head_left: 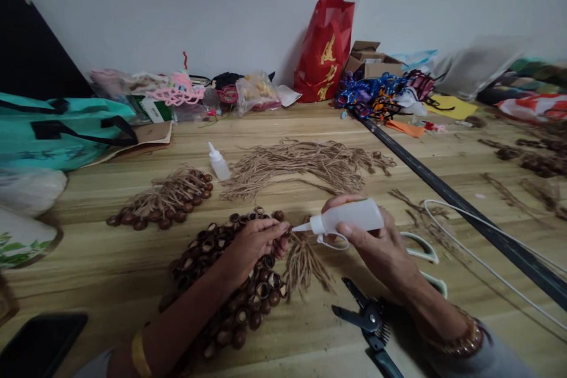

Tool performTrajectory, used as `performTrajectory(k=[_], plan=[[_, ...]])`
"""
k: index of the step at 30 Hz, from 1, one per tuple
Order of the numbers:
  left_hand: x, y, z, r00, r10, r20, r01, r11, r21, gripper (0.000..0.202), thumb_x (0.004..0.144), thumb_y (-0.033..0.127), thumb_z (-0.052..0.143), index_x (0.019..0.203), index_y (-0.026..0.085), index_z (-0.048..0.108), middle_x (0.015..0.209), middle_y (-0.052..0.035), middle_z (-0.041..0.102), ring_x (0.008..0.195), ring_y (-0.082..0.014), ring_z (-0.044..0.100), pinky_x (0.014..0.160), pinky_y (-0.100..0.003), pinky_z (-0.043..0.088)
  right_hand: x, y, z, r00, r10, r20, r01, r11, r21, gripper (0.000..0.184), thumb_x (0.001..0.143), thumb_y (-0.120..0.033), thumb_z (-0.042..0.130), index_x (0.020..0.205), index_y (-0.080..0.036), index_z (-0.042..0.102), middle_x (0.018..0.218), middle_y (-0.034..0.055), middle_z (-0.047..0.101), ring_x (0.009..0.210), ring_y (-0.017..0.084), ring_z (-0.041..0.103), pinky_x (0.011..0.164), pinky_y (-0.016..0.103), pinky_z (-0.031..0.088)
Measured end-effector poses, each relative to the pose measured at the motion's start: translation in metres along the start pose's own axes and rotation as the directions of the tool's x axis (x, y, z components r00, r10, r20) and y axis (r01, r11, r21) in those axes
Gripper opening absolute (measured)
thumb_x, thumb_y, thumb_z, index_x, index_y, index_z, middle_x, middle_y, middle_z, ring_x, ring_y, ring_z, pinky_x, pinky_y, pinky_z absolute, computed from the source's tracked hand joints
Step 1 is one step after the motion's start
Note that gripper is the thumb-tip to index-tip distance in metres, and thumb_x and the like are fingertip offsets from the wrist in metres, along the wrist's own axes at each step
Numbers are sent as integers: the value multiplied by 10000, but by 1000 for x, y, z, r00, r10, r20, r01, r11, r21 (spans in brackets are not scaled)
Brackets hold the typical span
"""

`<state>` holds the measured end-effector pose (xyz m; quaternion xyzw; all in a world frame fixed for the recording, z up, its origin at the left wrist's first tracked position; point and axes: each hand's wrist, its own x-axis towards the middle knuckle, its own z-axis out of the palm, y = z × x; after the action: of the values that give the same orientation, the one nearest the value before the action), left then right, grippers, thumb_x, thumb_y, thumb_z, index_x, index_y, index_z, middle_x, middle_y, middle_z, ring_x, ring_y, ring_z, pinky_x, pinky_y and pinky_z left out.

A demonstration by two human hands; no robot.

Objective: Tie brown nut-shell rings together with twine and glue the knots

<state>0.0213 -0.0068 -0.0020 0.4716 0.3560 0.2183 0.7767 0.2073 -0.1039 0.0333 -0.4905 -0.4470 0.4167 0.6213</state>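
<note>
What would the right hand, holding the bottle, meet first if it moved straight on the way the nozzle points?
Probably the left hand: its fingertips lie just ahead of the nozzle of the bottle in the right hand. Depth is unclear, so they may already touch.

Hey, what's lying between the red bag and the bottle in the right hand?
A spread of brown cords on the wooden tabletop, just beyond the bottle in the head view.

A craft workroom, seemingly — wooden table (110, 274), twine strands (301, 168), hollow shells (262, 290), hand cutters (371, 319)
</note>
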Motion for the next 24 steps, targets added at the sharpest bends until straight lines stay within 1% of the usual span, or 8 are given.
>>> performTrajectory(k=[2, 4, 7, 12, 16, 20, 24], plan=[[0, 0, 0, 1000, 10, 13, -10, 1000, 3, 257, 727, 362, 706, 723, 110, 659, 597, -5, 594, 549, -109, 495, 553, -232, 371, -2, -2, 0, 999, -42, 22, 44, 990, -133, 237, 751, -300, 737, 958, -208, 667, 877, 30, 691, 746, 172, 626, 635, 241, 505], [0, -1, 0, 1000, 16, 21, -16, 1000, 7, 248, 744, 357, 693, 717, 114, 655, 608, -7, 595, 557, -110, 495, 568, -237, 380, -3, -3, 1, 996, -83, 39, 89, 972, -217, 226, 761, -284, 733, 964, -206, 669, 894, 34, 696, 766, 174, 633, 649, 236, 509], [1, -2, -2, 999, 16, 27, -16, 1000, 9, 249, 739, 365, 697, 708, 122, 652, 614, -7, 603, 560, -113, 502, 572, -238, 383, -4, -4, 3, 988, -146, 58, 157, 946, -282, 203, 778, -258, 725, 964, -203, 665, 933, 34, 686, 806, 166, 634, 684, 218, 508], [2, -4, -3, 999, 11, 42, -12, 1000, 13, 231, 752, 360, 686, 722, 132, 658, 624, -2, 605, 560, -110, 506, 565, -232, 376, -5, -3, 5, 967, -220, 128, 252, 888, -385, 186, 806, -253, 708, 983, -220, 661, 951, 26, 677, 834, 157, 630, 714, 203, 503], [1, -4, -2, 999, 2, 33, -2, 1000, 14, 251, 745, 372, 690, 735, 123, 659, 617, -2, 597, 551, -104, 497, 562, -229, 374, -5, -1, 6, 958, -245, 147, 285, 864, -416, 192, 818, -251, 698, 1005, -244, 654, 959, 11, 673, 847, 146, 628, 726, 189, 499], [1, -4, -1, 1000, 4, 29, -4, 1000, 26, 280, 742, 393, 692, 744, 115, 653, 613, -5, 595, 551, -101, 499, 568, -227, 375, -6, 2, 7, 954, -266, 138, 299, 849, -434, 192, 817, -243, 701, 1002, -250, 650, 967, 8, 666, 878, 146, 619, 726, 185, 493], [1, -4, -1, 1000, 5, 27, -6, 999, 37, 286, 733, 397, 696, 738, 115, 651, 609, -7, 595, 556, -100, 503, 574, -224, 376, -5, 5, 6, 954, -262, 147, 300, 853, -426, 202, 820, -237, 697, 1016, -244, 648, 988, 13, 650, 891, 146, 606, 757, 199, 483]])
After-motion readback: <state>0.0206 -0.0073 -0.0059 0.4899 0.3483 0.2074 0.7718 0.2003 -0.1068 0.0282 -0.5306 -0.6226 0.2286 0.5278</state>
